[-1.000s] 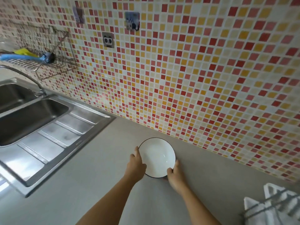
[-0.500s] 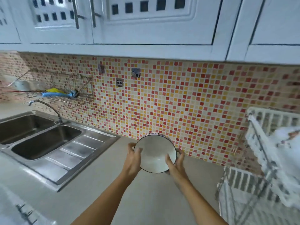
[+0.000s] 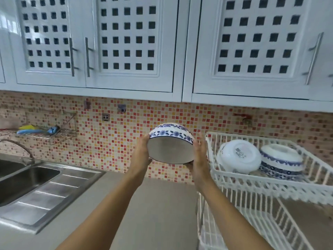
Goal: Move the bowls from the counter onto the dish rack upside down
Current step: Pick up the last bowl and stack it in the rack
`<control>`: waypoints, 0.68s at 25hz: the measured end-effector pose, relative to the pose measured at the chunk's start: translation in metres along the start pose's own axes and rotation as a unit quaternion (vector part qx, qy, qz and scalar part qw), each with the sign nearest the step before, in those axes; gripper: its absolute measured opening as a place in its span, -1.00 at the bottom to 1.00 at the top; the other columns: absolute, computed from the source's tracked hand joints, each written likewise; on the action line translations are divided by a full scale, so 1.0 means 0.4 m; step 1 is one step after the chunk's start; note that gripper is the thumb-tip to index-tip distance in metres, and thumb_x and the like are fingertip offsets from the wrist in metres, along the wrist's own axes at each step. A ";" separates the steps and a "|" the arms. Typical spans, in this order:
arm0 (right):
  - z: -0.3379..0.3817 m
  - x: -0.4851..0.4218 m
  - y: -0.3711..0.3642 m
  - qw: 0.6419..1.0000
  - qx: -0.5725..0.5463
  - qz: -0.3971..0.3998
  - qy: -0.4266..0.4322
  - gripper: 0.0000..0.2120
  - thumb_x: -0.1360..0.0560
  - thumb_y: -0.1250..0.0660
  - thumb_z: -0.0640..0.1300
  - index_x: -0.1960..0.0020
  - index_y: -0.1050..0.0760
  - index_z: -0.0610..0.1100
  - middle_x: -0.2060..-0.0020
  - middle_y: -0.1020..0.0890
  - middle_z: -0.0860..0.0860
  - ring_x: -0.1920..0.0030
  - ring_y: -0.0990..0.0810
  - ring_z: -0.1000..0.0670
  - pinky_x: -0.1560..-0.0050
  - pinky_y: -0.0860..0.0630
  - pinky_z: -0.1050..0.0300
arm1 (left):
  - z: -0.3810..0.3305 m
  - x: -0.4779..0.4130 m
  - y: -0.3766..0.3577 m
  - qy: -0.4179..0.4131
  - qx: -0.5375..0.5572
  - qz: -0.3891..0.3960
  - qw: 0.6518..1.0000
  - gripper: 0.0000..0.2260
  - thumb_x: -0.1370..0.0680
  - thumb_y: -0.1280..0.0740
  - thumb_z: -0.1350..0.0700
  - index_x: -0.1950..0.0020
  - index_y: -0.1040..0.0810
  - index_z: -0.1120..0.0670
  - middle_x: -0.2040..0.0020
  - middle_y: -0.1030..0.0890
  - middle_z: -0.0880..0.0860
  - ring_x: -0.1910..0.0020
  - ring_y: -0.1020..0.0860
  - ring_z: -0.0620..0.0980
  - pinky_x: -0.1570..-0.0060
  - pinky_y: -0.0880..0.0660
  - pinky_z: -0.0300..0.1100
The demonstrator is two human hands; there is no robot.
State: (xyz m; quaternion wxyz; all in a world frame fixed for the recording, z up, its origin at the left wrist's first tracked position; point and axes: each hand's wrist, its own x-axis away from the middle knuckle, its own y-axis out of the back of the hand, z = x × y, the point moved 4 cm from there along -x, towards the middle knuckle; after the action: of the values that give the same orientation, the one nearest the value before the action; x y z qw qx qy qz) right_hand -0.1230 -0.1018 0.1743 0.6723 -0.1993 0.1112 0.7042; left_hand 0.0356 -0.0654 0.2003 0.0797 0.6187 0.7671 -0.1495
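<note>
I hold a white bowl with a blue flower band (image 3: 171, 139) in the air above the counter, tipped so its opening faces down and toward me. My left hand (image 3: 141, 152) grips its left rim and my right hand (image 3: 199, 156) presses its right side. To the right stands a white wire dish rack (image 3: 266, 186). On its upper tier a plain white bowl (image 3: 238, 156) leans upside down, and a stack of blue-patterned bowls (image 3: 281, 161) lies upside down beside it.
A steel double sink with drainboard (image 3: 36, 188) lies at the left, with a faucet (image 3: 19, 147) behind it. A wall-mounted wire shelf (image 3: 41, 133) carries blue and yellow items. White wall cabinets (image 3: 162, 44) hang overhead. Grey counter (image 3: 158, 213) runs between sink and rack.
Both hands lifted the bowl off the counter, raised it and tipped it over toward upside down. My view swung up and right, bringing the rack and its bowls into sight.
</note>
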 end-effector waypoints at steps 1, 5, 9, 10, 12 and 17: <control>0.041 0.004 0.031 1.000 -0.003 -0.006 0.027 -0.28 -0.32 -0.16 0.47 -0.42 -0.13 0.27 -0.49 -0.22 0.04 -0.43 -0.30 -0.07 -0.37 -0.33 -0.30 | -0.030 0.009 -0.037 -0.011 0.012 0.026 1.000 -0.74 -0.64 0.03 -0.04 -0.09 -0.43 -0.03 -0.02 -0.48 -0.05 0.03 -0.46 -0.14 0.14 -0.43 -0.27; 0.162 0.005 0.211 0.996 -0.044 -0.008 0.081 0.03 -0.07 -0.38 0.50 -0.45 -0.20 0.16 -0.37 -0.43 0.03 -0.36 -0.43 0.00 -0.32 -0.43 -0.02 | -0.104 0.041 -0.205 -0.055 0.068 0.138 0.987 -0.73 -0.62 -0.01 0.04 -0.05 -0.50 -0.02 -0.08 -0.52 0.03 0.00 -0.47 -0.11 -0.18 -0.40 -0.18; 0.230 -0.008 0.433 0.996 0.023 0.049 0.073 0.04 -0.06 -0.46 0.44 -0.44 -0.12 0.28 -0.41 -0.40 0.11 -0.38 -0.43 0.04 -0.41 -0.33 -0.06 | -0.131 0.035 -0.401 -0.096 0.018 0.218 0.971 -0.55 -0.49 -0.07 -0.29 -0.28 -0.46 -0.15 -0.29 -0.51 -0.01 -0.24 -0.46 -0.08 -0.45 -0.22 -0.01; 0.243 -0.008 0.497 0.994 0.053 0.059 0.070 0.06 -0.05 -0.46 0.44 -0.46 -0.10 0.27 -0.39 -0.43 0.13 -0.36 -0.46 0.07 -0.40 -0.34 -0.07 | -0.136 0.037 -0.455 -0.106 -0.031 0.242 0.964 -0.43 -0.43 -0.07 -0.39 -0.34 -0.40 -0.17 -0.38 -0.45 -0.01 -0.34 -0.41 -0.04 -0.46 -0.19 0.02; 0.266 -0.005 0.623 0.987 0.124 0.072 0.070 0.08 -0.01 -0.46 0.45 -0.44 -0.10 0.28 -0.32 -0.46 0.24 -0.31 -0.50 0.14 -0.35 -0.43 0.02 | -0.135 0.041 -0.555 -0.105 -0.132 0.272 0.947 -0.33 -0.44 -0.13 -0.37 -0.49 -0.22 -0.11 -0.38 -0.43 -0.02 -0.34 -0.40 -0.04 -0.41 -0.19 0.03; 0.282 -0.015 0.853 0.969 0.212 0.098 0.081 0.20 0.04 -0.57 0.33 -0.49 -0.11 0.13 -0.43 -0.31 0.16 -0.40 -0.41 0.05 -0.31 -0.47 -0.08 | -0.094 0.019 -0.761 -0.140 -0.233 0.391 0.879 -0.14 -0.21 -0.45 -0.31 -0.44 -0.25 -0.10 -0.23 -0.57 -0.15 -0.13 -0.60 -0.24 -0.24 -0.52 -0.15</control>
State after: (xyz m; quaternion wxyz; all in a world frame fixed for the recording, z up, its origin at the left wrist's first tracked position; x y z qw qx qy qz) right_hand -0.4761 -0.0835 0.2397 0.6157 -0.0966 0.3316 0.7083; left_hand -0.2600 -0.1039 0.2732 0.3799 0.8046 0.4563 -0.0083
